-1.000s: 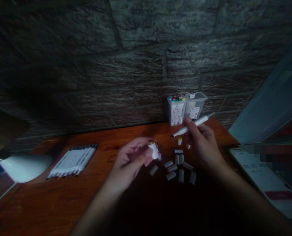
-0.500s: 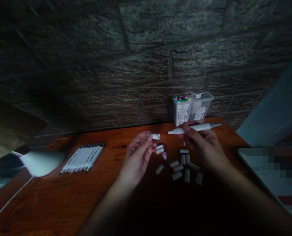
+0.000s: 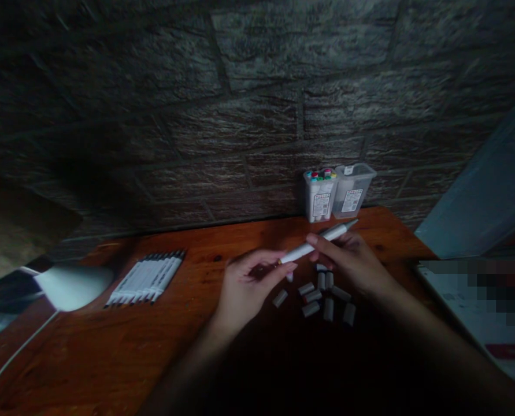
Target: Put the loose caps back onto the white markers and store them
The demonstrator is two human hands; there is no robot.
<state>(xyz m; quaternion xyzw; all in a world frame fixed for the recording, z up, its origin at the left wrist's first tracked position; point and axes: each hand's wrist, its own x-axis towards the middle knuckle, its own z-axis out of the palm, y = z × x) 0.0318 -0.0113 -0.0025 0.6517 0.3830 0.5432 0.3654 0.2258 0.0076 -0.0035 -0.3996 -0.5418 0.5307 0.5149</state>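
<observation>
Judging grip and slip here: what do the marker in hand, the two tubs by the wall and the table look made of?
The marker: smooth white matte barrel, likely plastic. The tubs: translucent walls, printed labels, likely clear plastic. The table: reddish-brown, visible grain, soft sheen; looks like varnished wood, though it could be laminate.

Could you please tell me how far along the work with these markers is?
Looks done: a row of markers lies side by side at left. In hand: the right hand holds a white marker, and the left hand pinches its near end; any cap there is too blurred to tell. Left: loose caps lie near the hands, and a clear box by the wall holds more markers.
</observation>
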